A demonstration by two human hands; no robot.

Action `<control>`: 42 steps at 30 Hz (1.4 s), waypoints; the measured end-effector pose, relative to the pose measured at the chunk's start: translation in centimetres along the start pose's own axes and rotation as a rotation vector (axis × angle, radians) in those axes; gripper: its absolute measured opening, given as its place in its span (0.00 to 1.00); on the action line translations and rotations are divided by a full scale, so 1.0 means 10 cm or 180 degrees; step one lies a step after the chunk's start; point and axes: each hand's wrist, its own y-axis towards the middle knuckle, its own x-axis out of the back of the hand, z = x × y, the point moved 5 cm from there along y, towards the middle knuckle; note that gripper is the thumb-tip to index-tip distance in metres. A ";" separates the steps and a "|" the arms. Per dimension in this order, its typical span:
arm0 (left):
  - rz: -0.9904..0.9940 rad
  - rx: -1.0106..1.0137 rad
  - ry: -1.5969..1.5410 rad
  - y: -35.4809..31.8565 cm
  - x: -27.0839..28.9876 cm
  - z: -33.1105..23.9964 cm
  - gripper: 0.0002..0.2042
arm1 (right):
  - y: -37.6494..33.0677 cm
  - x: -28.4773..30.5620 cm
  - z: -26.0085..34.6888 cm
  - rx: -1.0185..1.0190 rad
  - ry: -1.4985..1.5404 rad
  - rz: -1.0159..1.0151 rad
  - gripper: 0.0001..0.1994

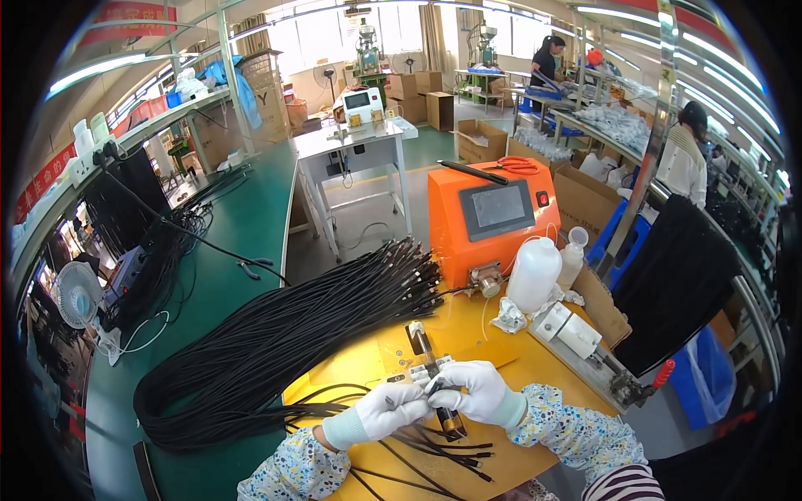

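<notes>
Both my hands wear white gloves and meet over a small metal fixture (419,338) on the yellow plate (351,364). My left hand (386,411) is closed, pinching a thin black cable whose dark tip shows between its fingers. Beside it, my right hand (478,391) grips a short black cable end (436,386) with thumb and fingers. The gloves hide part of what they hold. Several loose black cables (418,468) with metal tips fan out below my hands. A large looped bundle of black cables (276,334) lies to the left, its connector ends toward the orange machine.
An orange machine (443,217) with a screen stands ahead, pliers (518,166) on top. White bottles (535,274) and a clamp with a red handle (664,373) sit at right. More cables, a small fan (78,294) and cutters (255,267) rest on the green bench (217,242). Two people work farther off.
</notes>
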 end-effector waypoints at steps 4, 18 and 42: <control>0.0189 0.0262 -0.0632 -0.01 -0.04 0.07 0.12 | -0.02 0.00 -0.02 0.0006 0.0021 -0.0152 0.12; 0.1038 -0.0470 0.0075 -0.21 -0.55 -0.25 0.08 | 0.04 0.25 0.00 -0.0361 0.2773 0.0154 0.11; 0.1209 -0.1439 0.2534 -0.31 -0.83 -0.30 0.07 | -0.61 0.77 0.04 -0.0577 -0.1283 -0.0893 0.07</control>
